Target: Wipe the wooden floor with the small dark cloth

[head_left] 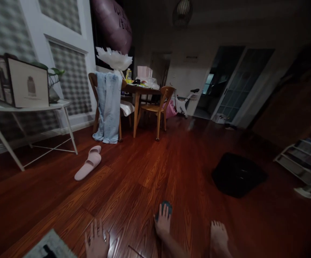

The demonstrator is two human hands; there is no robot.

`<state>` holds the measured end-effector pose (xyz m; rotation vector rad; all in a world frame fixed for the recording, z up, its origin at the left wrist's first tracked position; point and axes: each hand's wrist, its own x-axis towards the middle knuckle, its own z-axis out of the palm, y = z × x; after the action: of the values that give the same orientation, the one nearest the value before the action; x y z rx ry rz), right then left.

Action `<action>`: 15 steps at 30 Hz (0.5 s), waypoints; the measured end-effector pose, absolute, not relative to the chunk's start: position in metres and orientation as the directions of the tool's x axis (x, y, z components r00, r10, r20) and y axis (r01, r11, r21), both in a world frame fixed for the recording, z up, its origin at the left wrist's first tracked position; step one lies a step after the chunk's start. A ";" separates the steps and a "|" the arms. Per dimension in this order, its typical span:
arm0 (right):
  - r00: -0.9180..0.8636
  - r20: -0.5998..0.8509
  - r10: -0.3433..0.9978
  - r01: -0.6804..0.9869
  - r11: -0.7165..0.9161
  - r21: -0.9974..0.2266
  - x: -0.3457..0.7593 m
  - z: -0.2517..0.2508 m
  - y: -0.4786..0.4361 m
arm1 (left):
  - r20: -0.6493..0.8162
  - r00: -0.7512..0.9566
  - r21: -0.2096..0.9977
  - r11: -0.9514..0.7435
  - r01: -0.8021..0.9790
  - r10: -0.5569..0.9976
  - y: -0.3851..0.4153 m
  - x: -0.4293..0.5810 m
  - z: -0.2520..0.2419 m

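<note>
My left hand (97, 242) lies flat on the dark red wooden floor (150, 165) at the bottom edge, fingers spread and holding nothing. My right hand (163, 221) reaches forward along the floor, its fingers curled over a small blue-green pad (166, 205) pressed against the boards. A bare foot (219, 234) rests on the floor just to the right of that hand.
Pink slippers (89, 163) lie to the left, near a white side table (26, 107) with framed pictures. Farther back stand a wooden dining table (140, 89) and chairs, one draped with jeans (108, 107). At right are a black mat (237, 174) and a white rack (300, 157). A grey rug corner (50, 246) shows bottom left.
</note>
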<state>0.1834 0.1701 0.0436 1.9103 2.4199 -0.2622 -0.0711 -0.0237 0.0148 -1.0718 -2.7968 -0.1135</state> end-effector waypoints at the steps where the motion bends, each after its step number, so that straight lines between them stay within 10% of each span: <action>1: -0.242 -0.164 0.956 0.969 0.228 -0.099 0.173 0.042 0.161 | 0.164 -0.731 0.031 0.737 0.675 0.662 -0.024 -0.070 0.016; 11: -0.873 -0.237 0.426 0.486 0.720 -0.496 0.095 0.045 0.039 | 0.155 -0.720 0.199 0.693 0.693 0.676 -0.026 -0.065 0.022; 15: -0.802 -0.335 0.495 0.598 0.666 -0.447 0.103 0.062 0.096 | 0.137 -0.746 0.257 0.703 0.663 0.652 -0.024 -0.064 0.021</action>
<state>0.1034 0.0960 0.0621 0.8930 2.6949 -0.8214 -0.0644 -0.0242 0.0206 -1.1069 -2.8667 -0.4539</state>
